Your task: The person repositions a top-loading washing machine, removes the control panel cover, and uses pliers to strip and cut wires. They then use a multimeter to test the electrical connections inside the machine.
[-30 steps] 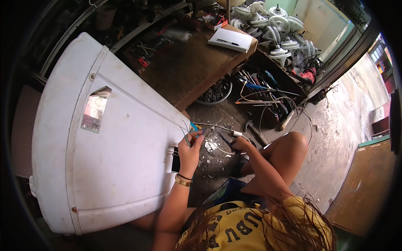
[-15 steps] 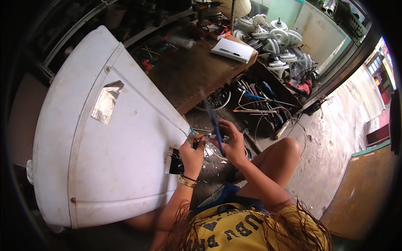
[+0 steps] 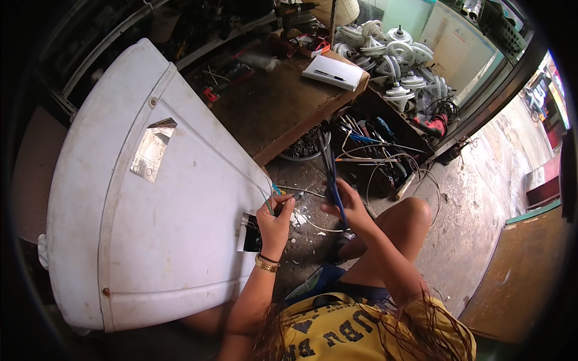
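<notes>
My left hand (image 3: 276,218) is closed, pinching a small dark piece (image 3: 297,196) between thumb and fingers; its exact kind is too small to tell. Thin teal wires (image 3: 269,201) run by these fingers from the edge of a large white appliance casing (image 3: 186,204). In my right hand (image 3: 352,207) is a long blue-handled tool (image 3: 335,186) with slim dark jaws, pliers or scissors, pointing away from me. It stands apart from the left hand's piece. Beside my left wrist, a dark rectangular opening (image 3: 251,231) with light wires shows in the casing.
A brown wooden table (image 3: 265,108) bears a white pad (image 3: 333,72) with a pen. Beneath its edge sit a bowl of small parts (image 3: 307,144) and a box of tools (image 3: 385,144). White pulley-like parts (image 3: 400,60) are heaped behind. A pale cable (image 3: 438,198) and white scraps (image 3: 298,218) lie on the floor.
My right hand has drawn the blue-handled tool to the right, away from my left hand. The left hand stays nearly in place with its small piece.
</notes>
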Available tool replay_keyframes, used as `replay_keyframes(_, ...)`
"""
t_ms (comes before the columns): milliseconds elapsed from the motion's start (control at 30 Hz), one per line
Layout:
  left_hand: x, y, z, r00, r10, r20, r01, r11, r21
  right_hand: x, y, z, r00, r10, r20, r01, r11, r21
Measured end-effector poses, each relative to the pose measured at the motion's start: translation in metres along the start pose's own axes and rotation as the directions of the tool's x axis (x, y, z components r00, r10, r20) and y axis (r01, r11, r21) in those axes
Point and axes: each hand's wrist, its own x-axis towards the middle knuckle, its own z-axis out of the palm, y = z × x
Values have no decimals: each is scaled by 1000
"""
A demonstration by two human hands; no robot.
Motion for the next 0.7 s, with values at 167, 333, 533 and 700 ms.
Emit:
replay_keyframes(167,3,4,8,999,41,-15,-42,999,-27,-39,-10,-6,997,-70,33,77,870,-487)
replay_keyframes(333,1,5,6,1000,13,-4,-13,1000,29,-43,-16,-1,989,-141,38,137,804,-578)
replay_keyframes(533,-2,-1,6,999,50,-3,-50,999,-6,-38,-14,1,975,-215,55,199,735,-648)
replay_keyframes(700,-3,4,10,994,107,-3,-107,994,-16,-39,-9,-2,948,-315,48,262,683,-682)
